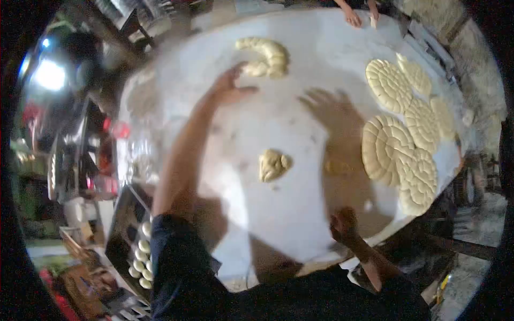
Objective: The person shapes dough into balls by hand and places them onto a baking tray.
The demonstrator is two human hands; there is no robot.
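My left hand [231,86] reaches across the white work table [214,51], thumb and fingers spread apart. Its fingertips are at the near end of a thick, curved, segmented piece of dough [274,53]; whether they touch it I cannot tell. Below, near the middle of the table, lies a small lumpy piece of dough [273,165], apart from both hands. My right hand [344,223] is over the near edge of the table, in shadow and blurred, so its fingers are hard to read. No object shows in it.
Several flat, scored dough rounds [386,150] lie along the right side. At the far edge are another person's hands [353,17]. On the lower left, a dark tray [120,241] holds several pale dough balls [140,255].
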